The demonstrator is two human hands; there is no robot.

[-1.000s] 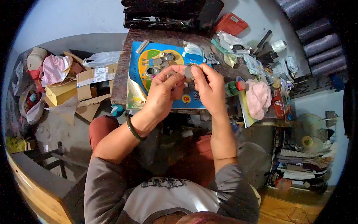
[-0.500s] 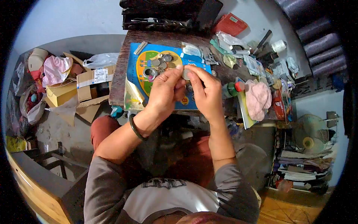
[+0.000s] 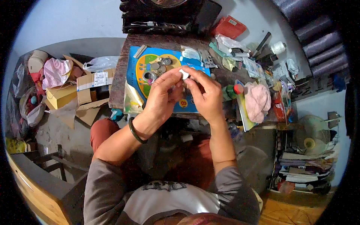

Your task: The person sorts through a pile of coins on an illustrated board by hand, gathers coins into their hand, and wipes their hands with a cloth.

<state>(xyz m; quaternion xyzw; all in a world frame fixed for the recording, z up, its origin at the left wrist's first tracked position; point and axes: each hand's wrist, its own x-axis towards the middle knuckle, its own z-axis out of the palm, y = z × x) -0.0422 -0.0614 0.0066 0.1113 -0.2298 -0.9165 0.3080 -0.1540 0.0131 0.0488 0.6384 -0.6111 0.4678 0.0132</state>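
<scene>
Between the fingertips of both hands is a small round silver coin [image 3: 184, 74], its face bright with light. My left hand [image 3: 164, 89] pinches its left edge and wears a dark bangle at the wrist. My right hand [image 3: 206, 93] grips the coin from the right with thumb and forefinger. Beneath and beyond the hands lies a blue picture book [image 3: 135, 56] with a yellow and green cover. Several coins [image 3: 159, 67] are heaped on that cover. Beside them sits a round grey ring-like object [image 3: 149, 77] with something pink at it. My left fingers hide part of the heap.
The book rests on a dark wooden table [image 3: 117, 84]. To the right are a green bottle with a red cap [image 3: 238, 89], a pink cloth [image 3: 258, 102] and several plastic packets. An open cardboard box [image 3: 85, 83] stands left; a fan [image 3: 311, 138] stands right.
The coin has tilted between my fingers and now looks whiter. Both hands stay at nearly the same spot, and the whole view has shifted slightly.
</scene>
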